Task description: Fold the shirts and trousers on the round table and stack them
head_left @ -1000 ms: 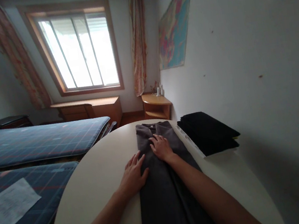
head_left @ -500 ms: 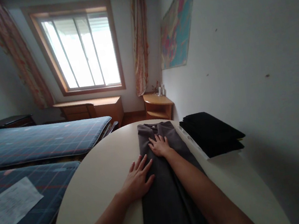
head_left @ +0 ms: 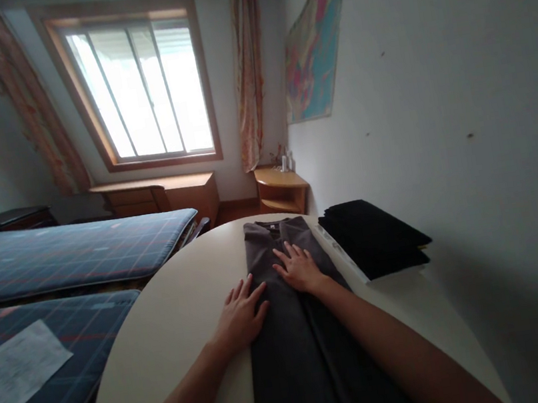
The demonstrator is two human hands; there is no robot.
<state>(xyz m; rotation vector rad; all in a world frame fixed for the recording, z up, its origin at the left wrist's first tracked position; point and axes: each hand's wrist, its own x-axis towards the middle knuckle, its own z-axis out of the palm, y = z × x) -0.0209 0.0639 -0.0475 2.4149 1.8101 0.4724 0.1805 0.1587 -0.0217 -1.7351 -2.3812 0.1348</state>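
A dark grey collared garment, seemingly a shirt [head_left: 292,353], lies folded into a long strip on the round cream table [head_left: 178,309]. Its collar, with a small label, points toward the far edge, and its near end runs out of view. My left hand [head_left: 241,313] rests at the garment's left edge, fingers spread, partly on the cloth and partly over the table. Farther up, my right hand [head_left: 300,267] lies flat on the garment below the collar, its fingers apart. Neither hand grips anything. My right forearm crosses over the garment's right side and hides part of it.
A stack of folded black cloth [head_left: 373,236] sits on a white base at the table's right, close to the wall [head_left: 475,197]. Beds with blue plaid mattresses [head_left: 79,253] stand at left, a paper sheet [head_left: 19,377] on the nearer one. A corner shelf [head_left: 280,178] stands beyond the table.
My hands have moved slightly apart, the left one to the left and the right one to the right across the cloth. The view has shifted a little.
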